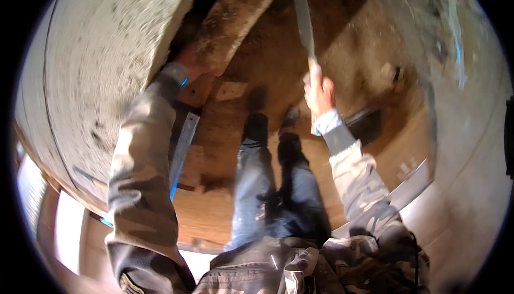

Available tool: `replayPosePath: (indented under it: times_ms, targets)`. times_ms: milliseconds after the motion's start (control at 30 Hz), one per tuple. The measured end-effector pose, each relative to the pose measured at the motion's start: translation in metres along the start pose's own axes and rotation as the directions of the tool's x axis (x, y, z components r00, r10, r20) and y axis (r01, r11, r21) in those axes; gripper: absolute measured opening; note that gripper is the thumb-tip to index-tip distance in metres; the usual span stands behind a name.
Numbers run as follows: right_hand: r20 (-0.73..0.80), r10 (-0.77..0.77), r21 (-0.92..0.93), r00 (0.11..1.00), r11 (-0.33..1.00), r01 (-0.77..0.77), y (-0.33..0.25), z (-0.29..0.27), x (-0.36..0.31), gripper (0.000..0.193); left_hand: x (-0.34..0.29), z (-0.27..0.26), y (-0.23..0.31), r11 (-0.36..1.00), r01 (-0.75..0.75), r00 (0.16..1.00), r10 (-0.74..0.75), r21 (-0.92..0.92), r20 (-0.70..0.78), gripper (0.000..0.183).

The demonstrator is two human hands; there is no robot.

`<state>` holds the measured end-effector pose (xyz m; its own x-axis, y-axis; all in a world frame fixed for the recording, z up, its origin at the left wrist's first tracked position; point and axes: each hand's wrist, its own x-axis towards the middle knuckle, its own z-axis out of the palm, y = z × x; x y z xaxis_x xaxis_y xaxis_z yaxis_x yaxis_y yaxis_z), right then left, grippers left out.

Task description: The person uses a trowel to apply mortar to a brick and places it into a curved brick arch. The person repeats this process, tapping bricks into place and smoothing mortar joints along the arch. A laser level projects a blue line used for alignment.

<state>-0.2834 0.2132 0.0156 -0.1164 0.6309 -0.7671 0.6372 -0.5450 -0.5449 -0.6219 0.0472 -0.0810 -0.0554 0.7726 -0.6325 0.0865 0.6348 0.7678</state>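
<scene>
My right hand (320, 92) is closed round the pale handle of a long, flat-bladed tool (303, 18), its grey blade pointing up and away from me. The tool could be a large knife or a saw; its edge is too blurred to tell. My left hand (193, 65) reaches in beside the rough pale slab on the left. It is at the near end of a thick, dirt-stained board (233, 24), and its fingers are smeared and in shade, so their grip does not show.
A rough, pale slab (101, 37) rises along the left. A metal straightedge (183, 144) stands below my left forearm. Brown boarding (342, 42) lies under my feet, with a small wood block (231, 90) and a dark flat object (366, 125). A grey wall (466, 117) bounds the right.
</scene>
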Motion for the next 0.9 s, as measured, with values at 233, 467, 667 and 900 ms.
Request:
replayPosePath:
  times_ms: [233, 467, 667, 900]
  targets:
    - [-0.098, -0.345, -0.271, 0.933, 0.912, 0.309, 0.041, 0.039, 0.049, 0.069, -0.012, -0.002, 0.026, 0.983, 0.153, 0.982, -0.14, 0.098, -0.129, 0.07]
    - [0.182, -0.318, -0.286, 0.93, 0.888, 0.36, 0.119, 0.058, -0.035, 0.053, -0.013, -0.005, 0.031, 0.994, 0.103, 0.992, -0.101, 0.022, -0.069, 0.068]
    - [0.364, -0.211, -0.234, 0.907, 0.922, 0.309, 0.137, 0.061, -0.074, 0.065, -0.011, -0.014, 0.003, 0.949, -0.014, 1.0, 0.01, 0.315, 0.017, 0.061]
    - [0.525, 0.112, -0.412, 0.844, 0.901, 0.137, 0.154, 0.001, -0.087, 0.061, 0.0, -0.082, -0.035, 0.436, -0.286, 0.955, 0.056, 0.853, 0.291, 0.046]
